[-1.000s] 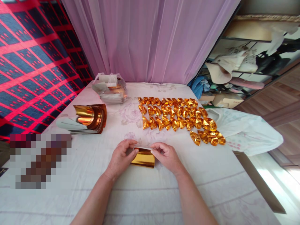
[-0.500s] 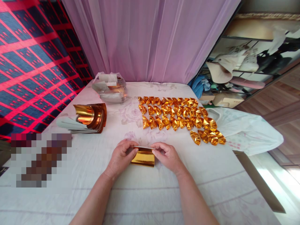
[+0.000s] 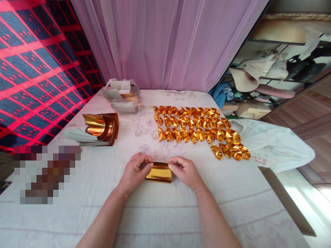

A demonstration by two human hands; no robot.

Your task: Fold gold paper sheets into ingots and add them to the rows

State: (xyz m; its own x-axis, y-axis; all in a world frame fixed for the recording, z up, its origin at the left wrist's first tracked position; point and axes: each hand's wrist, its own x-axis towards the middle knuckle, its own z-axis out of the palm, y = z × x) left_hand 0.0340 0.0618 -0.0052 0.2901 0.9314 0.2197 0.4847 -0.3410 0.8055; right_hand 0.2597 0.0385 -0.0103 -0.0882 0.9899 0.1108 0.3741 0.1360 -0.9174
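A sheet of gold foil paper [image 3: 158, 173], bent over along its far edge, lies at the near middle of the table. My left hand [image 3: 136, 171] pinches its upper left corner between thumb and fingers. At the upper right corner, my right hand [image 3: 184, 171] grips the same paper in a like pinch. A pale strip of the paper's back shows along the top edge between both hands. Beyond them stand rows of folded gold paper pieces [image 3: 191, 134], shaped like small ingots. To the left is a stack of gold foil sheets [image 3: 103, 129], partly curled over.
A clear plastic bag [image 3: 122, 98] of more paper stands at the back left. A white plastic bag [image 3: 281, 144] hangs over the right edge. The tablecloth [image 3: 160, 220] is pale and flowered. A purple curtain [image 3: 165, 44] closes the back; a shelf with a cap [image 3: 244, 79] stands right.
Both hands keep their pinch on the gold foil paper, in nearly the same pose. The whole view has shifted slightly; the folded pieces and the stack have stayed in place.
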